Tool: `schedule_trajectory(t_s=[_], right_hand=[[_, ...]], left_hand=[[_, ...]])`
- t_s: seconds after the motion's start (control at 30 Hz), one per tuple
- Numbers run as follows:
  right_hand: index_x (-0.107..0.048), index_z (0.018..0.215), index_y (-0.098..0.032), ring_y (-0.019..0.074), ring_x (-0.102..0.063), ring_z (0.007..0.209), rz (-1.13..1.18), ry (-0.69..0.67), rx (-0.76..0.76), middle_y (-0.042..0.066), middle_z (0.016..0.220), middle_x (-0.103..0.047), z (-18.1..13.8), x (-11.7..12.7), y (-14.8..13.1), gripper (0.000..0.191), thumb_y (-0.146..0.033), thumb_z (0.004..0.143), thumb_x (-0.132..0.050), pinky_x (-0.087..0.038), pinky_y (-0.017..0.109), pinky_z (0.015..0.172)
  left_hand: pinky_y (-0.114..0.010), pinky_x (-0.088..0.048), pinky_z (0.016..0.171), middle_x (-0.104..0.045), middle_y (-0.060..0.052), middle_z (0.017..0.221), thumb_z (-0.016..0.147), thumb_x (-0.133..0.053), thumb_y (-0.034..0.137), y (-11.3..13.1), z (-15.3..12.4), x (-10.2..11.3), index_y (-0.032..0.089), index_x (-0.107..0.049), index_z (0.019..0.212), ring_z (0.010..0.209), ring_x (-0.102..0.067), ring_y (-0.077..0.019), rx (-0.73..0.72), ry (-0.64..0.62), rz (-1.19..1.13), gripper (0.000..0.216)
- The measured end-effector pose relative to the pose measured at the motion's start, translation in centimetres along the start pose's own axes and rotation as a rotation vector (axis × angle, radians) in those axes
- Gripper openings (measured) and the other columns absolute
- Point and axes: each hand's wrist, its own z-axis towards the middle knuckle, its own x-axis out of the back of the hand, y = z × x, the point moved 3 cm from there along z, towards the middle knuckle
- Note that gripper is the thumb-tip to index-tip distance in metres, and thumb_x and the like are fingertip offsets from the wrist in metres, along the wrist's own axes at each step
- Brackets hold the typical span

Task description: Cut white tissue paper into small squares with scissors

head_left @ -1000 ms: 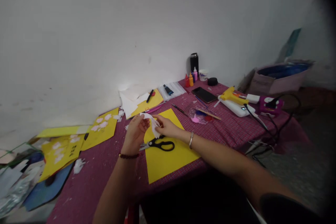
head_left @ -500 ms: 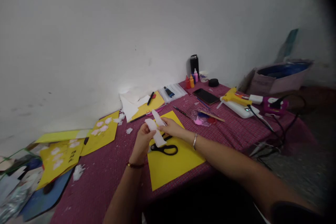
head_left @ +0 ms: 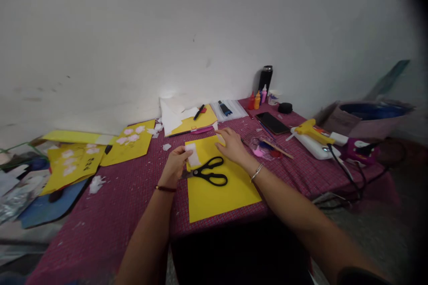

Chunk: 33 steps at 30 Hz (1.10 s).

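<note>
My left hand (head_left: 174, 165) pinches a small white paper piece (head_left: 193, 154) over the left edge of a yellow sheet (head_left: 217, 187). Black scissors (head_left: 209, 173) lie on that sheet just right of the left hand. My right hand (head_left: 231, 146) rests at the sheet's far edge with fingers stretched out flat; a small white scrap (head_left: 220, 137) shows at its fingertips, whether held I cannot make out.
The magenta tablecloth (head_left: 133, 196) carries yellow sheets with white flowers (head_left: 130, 144) at left, a paper pile (head_left: 187, 120) by the wall, paint bottles (head_left: 257, 99), a black flask (head_left: 266, 78), a phone (head_left: 272, 122), a yellow glue gun (head_left: 309, 128) and cables (head_left: 351, 173) at right.
Both hands came down from mid-air toward the yellow sheet. The right hand let go of the white strip and moved away to the sheet's far edge; the left keeps the paper.
</note>
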Motion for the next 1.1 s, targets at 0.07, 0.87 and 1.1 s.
schedule_trajectory(t_s=[0.07,0.87,1.1], right_hand=[[-0.062,0.114,-0.016,0.0253,-0.053,0.110,0.101,-0.039,0.039,0.013,0.116,-0.061,-0.3,-0.9,-0.8,0.029,-0.025,0.087,-0.056,-0.039,0.040,0.097],[-0.070,0.083,-0.017,0.0138,-0.057,0.069,0.787,-0.071,-0.071,0.001,0.078,-0.068,-0.6,-3.4,-1.5,0.019,-0.029,0.070,-0.064,-0.045,0.026,0.068],[-0.069,0.095,-0.016,0.0144,-0.059,0.072,0.745,-0.062,-0.102,0.003,0.083,-0.069,-0.4,-3.4,-0.8,0.027,-0.028,0.074,-0.058,-0.047,0.028,0.070]], left_hand=[[-0.022,-0.044,0.056,-0.065,0.002,0.063,0.055,-0.082,0.020,0.4,-0.5,-0.7,0.015,-0.062,0.070,0.056,-0.057,-0.0103,-0.030,-0.018,0.006,0.025],[-0.023,-0.039,0.057,-0.062,0.000,0.067,0.069,-0.076,0.038,-0.4,-3.2,-4.6,0.013,-0.069,0.082,0.058,-0.051,-0.0105,0.134,-0.359,0.179,0.030],[-0.021,-0.038,0.047,-0.057,0.004,0.063,0.066,-0.076,0.025,-0.7,-3.7,-5.3,0.016,-0.065,0.088,0.046,-0.046,-0.0072,0.234,-0.287,-0.042,0.026]])
